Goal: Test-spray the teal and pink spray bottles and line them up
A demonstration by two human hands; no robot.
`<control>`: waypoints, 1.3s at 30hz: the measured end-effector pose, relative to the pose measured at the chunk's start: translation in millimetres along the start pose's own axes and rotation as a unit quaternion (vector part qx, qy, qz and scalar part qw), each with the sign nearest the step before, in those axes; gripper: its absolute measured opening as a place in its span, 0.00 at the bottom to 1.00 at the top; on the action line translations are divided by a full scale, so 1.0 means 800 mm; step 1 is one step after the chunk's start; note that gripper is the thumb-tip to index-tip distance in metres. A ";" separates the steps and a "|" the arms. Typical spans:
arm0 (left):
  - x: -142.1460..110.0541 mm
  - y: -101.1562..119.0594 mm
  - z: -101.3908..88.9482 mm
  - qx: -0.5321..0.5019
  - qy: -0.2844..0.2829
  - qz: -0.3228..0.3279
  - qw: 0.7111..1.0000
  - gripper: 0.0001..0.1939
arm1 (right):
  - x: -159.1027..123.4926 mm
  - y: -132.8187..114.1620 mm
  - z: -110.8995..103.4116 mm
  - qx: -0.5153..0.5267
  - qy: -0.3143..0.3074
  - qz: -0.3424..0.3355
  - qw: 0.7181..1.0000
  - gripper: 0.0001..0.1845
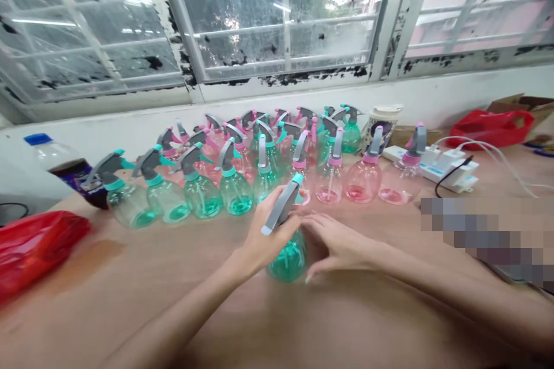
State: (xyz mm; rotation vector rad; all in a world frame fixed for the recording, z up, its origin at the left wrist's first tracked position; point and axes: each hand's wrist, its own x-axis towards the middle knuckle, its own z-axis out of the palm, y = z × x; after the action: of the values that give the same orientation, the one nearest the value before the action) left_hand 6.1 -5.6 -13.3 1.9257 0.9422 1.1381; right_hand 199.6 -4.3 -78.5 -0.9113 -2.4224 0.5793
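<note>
My left hand (272,225) is wrapped around the neck of a green spray bottle (288,262) with a grey and turquoise trigger head. The bottle is near the middle of the table, in front of the rows of others. On its right side, my right hand (340,239) curves with fingers stretched out and thumb apart. Its fingertips reach the bottle's neck beside my left hand; whether they touch is hard to tell. Just behind stand more green spray bottles (236,193) and pink spray bottles (363,181), several rows deep.
At the left are a dark-labelled drink bottle (80,173) with a blue cap and a red plastic bag (38,248). Toward the right stand a patterned cup (383,121), a white power strip (454,176) with cables and another red bag (493,127). Windows rise behind the table (208,311).
</note>
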 end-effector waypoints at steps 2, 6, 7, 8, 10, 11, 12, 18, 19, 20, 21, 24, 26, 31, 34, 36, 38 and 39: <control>0.000 0.004 -0.002 -0.001 -0.012 -0.005 1.000 0.09 | -0.010 0.018 0.002 -0.036 -0.019 0.013 0.999 0.50; 0.002 0.008 -0.004 0.007 -0.019 0.004 1.000 0.09 | -0.020 0.033 0.009 -0.067 -0.026 0.005 0.997 0.47; 0.002 0.008 -0.004 0.011 -0.018 0.008 1.000 0.09 | -0.021 0.033 0.011 -0.070 -0.024 0.005 0.997 0.47; 0.002 0.008 -0.004 0.016 -0.017 0.012 1.000 0.08 | -0.021 0.032 0.012 -0.072 -0.024 0.006 0.997 0.48; 0.002 0.008 -0.004 0.029 -0.011 0.020 0.999 0.06 | -0.021 0.032 0.013 -0.075 -0.023 0.008 0.997 0.49; 0.002 0.008 -0.004 0.034 -0.008 0.020 0.999 0.05 | -0.021 0.032 0.014 -0.075 -0.023 0.007 0.997 0.48; 0.002 0.008 -0.004 0.037 -0.005 0.016 0.999 0.04 | -0.021 0.032 0.014 -0.076 -0.022 0.006 0.997 0.48; 0.001 0.011 -0.008 0.044 -0.015 -0.007 0.999 0.00 | -0.023 0.033 0.014 -0.064 -0.022 0.009 0.998 0.46; 0.002 0.011 -0.009 0.047 -0.017 -0.002 0.999 0.00 | -0.023 0.033 0.013 -0.061 -0.024 0.012 0.998 0.46; 0.002 0.012 -0.009 0.049 -0.017 0.002 0.999 0.01 | -0.023 0.032 0.013 -0.059 -0.025 0.016 0.998 0.46; 0.002 0.012 -0.010 0.049 -0.018 0.003 0.999 0.03 | -0.023 0.032 0.012 -0.057 -0.026 0.020 0.998 0.45; 0.001 0.012 -0.009 0.034 -0.029 -0.010 0.999 0.08 | -0.024 0.030 0.010 -0.049 -0.026 0.029 0.998 0.45; 0.000 0.011 -0.008 0.025 -0.030 -0.014 0.999 0.10 | -0.024 0.029 0.009 -0.044 -0.028 0.032 0.998 0.44; -0.001 0.007 -0.008 0.037 -0.023 -0.004 0.999 0.09 | -0.024 0.030 0.007 -0.028 -0.025 0.033 0.999 0.42; -0.001 0.006 -0.009 0.043 -0.024 0.007 0.999 0.08 | -0.023 0.032 0.006 -0.025 -0.024 0.034 0.999 0.39; 0.000 0.007 -0.010 0.052 -0.025 0.013 0.998 0.07 | -0.023 0.034 0.006 -0.024 -0.025 0.035 0.999 0.37; 0.000 0.007 -0.010 0.056 -0.031 0.011 0.998 0.07 | -0.023 0.035 0.005 -0.025 -0.025 0.037 0.999 0.35; 0.000 0.008 -0.009 0.054 -0.032 0.007 0.998 0.07 | -0.023 0.036 0.005 -0.024 -0.025 0.037 0.999 0.34</control>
State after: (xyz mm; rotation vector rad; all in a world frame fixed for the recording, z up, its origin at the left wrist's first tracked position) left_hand 0.8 -7.3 -5.3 2.0453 0.9758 1.0460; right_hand 223.2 1.7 -102.5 -1.0217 -2.4659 0.5788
